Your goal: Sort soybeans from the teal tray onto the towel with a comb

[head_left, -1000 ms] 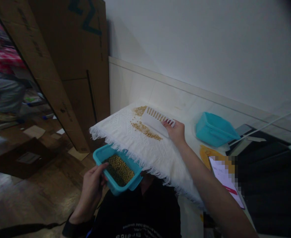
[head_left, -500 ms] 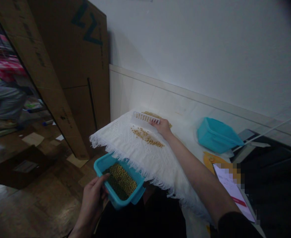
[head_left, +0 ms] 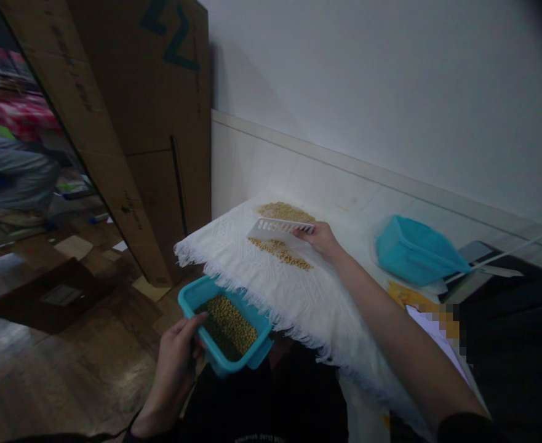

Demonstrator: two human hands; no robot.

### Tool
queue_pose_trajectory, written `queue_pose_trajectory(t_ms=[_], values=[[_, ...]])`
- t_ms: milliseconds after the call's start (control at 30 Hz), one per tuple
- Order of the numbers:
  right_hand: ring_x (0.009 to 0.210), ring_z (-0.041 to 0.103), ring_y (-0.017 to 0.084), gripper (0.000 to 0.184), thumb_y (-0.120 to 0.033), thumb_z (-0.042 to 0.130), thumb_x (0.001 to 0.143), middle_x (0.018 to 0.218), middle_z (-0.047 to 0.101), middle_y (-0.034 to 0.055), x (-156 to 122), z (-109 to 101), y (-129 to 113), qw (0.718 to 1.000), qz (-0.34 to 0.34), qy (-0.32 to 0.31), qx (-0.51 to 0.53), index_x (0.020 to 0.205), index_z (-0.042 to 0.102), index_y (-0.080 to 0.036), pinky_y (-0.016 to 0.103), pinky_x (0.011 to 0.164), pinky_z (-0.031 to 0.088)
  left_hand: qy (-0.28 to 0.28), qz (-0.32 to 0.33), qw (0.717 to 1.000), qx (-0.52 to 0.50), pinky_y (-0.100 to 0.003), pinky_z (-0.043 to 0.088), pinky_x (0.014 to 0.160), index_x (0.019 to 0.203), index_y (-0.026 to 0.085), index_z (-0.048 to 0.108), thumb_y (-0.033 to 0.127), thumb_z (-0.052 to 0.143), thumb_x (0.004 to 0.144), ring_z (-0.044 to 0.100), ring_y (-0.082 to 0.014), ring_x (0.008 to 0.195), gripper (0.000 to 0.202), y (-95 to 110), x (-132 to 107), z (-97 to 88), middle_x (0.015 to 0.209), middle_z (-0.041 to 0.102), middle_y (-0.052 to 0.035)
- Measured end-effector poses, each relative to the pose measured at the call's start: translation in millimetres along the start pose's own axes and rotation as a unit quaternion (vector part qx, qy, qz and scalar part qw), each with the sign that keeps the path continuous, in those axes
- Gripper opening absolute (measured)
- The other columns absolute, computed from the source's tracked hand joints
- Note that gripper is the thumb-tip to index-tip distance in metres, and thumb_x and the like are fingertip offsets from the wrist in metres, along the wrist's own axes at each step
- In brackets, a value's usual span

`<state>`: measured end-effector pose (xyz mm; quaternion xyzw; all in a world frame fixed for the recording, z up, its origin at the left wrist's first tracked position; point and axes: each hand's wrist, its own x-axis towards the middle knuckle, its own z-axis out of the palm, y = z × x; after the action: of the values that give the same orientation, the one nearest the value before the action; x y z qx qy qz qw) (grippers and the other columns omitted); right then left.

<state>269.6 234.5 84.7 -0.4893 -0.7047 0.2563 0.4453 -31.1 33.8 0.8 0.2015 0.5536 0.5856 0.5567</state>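
Observation:
My left hand [head_left: 178, 351] grips the near left rim of a blue plastic tub [head_left: 194, 294], thumb over the edge. Inside lie yellow soybeans [head_left: 238, 323] beside small green beans [head_left: 215, 338]. The tub sits just below the fringed edge of a white cloth [head_left: 219, 237]. My right hand [head_left: 319, 239] is closed on a white slotted plastic piece [head_left: 277, 231], which stands on edge on the cloth. Loose soybeans [head_left: 282, 253] are spread along its near side. Behind it lies a paler heap of grains [head_left: 284, 212], too small to name.
A second blue container [head_left: 413, 249] lies at the right, near a dark phone-like slab [head_left: 476, 251] and papers [head_left: 437, 332]. A tall cardboard box [head_left: 169, 104] rises at the left against the white wall [head_left: 367, 80]. Far left, a person's legs [head_left: 15, 172] are partly in view.
My right hand has drawn the slotted piece a little toward me and tilted it, uncovering more of the pale heap behind. My left hand keeps hold of the tub. The view has shifted slightly.

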Motion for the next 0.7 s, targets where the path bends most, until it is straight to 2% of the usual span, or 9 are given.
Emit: queue_pose_trajectory(t_ms=[133,300,433,533,700], values=[[0.068,0.066,0.019,0.036,-0.052,0.076,0.067,0.078,0.075,0.0038,-11.9,-2.8,-4.7,1.000,-0.020,-0.023,0.007,0.081,0.078,-0.019,0.032,0.066,0.052,-0.003,0.000,1.000,0.014,-0.020,0.025,0.031,0.043,0.018,0.052,0.039,0.075,0.063,0.031,-0.0056,0.030,0.037,0.5,-2.3,2.1,0.034,0.045,0.0049],[0.066,0.065,0.018,0.037,-0.052,0.077,0.066,0.076,0.075,0.0038,-19.3,-3.5,-9.5,1.000,-0.006,-0.017,0.005,0.081,0.078,-0.018,0.030,0.064,0.051,-0.020,-0.015,0.999,0.028,-0.019,0.024,0.031,0.044,0.019,0.051,0.040,0.074,0.064,0.030,-0.0053,0.030,0.037,-1.3,-4.3,4.1,0.035,0.046,0.0046],[0.058,0.060,0.015,0.040,-0.054,0.079,0.061,0.067,0.071,0.0014,-18.7,-3.9,-18.1,0.999,0.015,0.050,0.015,0.075,0.076,-0.017,0.026,0.055,0.046,-0.036,-0.023,0.999,0.028,-0.019,0.023,0.031,0.045,0.019,0.051,0.041,0.074,0.066,0.029,-0.0049,0.029,0.038,-4.1,-5.4,4.5,0.035,0.045,0.0053],[0.059,0.060,0.015,0.042,-0.054,0.078,0.064,0.069,0.071,0.0018,-22.0,0.0,-31.4,0.993,0.008,0.110,0.036,0.079,0.075,-0.015,0.025,0.054,0.046,-0.042,-0.029,0.998,0.031,-0.019,0.021,0.031,0.046,0.020,0.050,0.043,0.073,0.066,0.028,-0.0050,0.029,0.038,-5.4,-7.1,6.0,0.035,0.043,0.0059],[0.059,0.062,0.017,0.037,-0.050,0.075,0.070,0.070,0.071,0.0045,-35.1,25.8,-56.6,0.983,0.020,0.182,0.032,0.079,0.073,-0.014,0.025,0.051,0.045,-0.036,-0.014,0.998,0.041,-0.019,0.022,0.031,0.045,0.019,0.049,0.041,0.073,0.066,0.029,-0.0053,0.031,0.039,-3.9,-8.8,7.8,0.036,0.043,0.0059]])
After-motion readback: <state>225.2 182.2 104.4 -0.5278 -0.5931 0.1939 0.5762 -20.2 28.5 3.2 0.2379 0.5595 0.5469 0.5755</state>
